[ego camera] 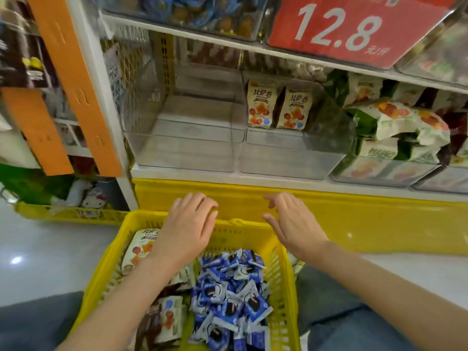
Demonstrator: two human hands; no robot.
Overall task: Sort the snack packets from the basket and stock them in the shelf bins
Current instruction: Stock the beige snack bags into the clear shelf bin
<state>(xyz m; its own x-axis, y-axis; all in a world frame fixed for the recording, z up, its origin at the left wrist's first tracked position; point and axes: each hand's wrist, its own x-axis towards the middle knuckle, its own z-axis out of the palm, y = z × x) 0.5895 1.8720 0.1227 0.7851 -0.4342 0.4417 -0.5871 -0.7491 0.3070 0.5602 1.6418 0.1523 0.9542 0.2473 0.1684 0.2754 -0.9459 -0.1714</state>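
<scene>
I am reading a red price sign (354, 29) up and to the right of the right hand (291, 224); it is showing 12.8 in big white figures, with 元/斤 in small characters after it. Straight ahead of that hand, two cream packets (262, 105) are standing upright side by side at the back of a clear bin (291, 158), each carrying the dark characters 比萨卷 over a picture of orange-red food; the smaller print is too blurred for me to read. Ahead of the left hand (187, 229), a second clear bin (182, 153) is sitting on the same shelf, just beside the first. Far off to the right of the right hand, green and white packets (405, 127) are lying heaped, their lettering not clear enough to make out. Both hands are hovering palm down over the far rim of the yellow basket (283, 274), fingers relaxed and loosely spread, gripping nothing. The left hand is covering part of a cream packet (139, 249) with the same 比萨卷 title, lying by the basket's left wall; I cannot tell whether the palm is touching it. Below and between the two wrists, small blue packets (228, 300) are lying piled in the basket. The right hand is hanging above the basket's far right corner, thumb pointing toward the left hand.
</scene>
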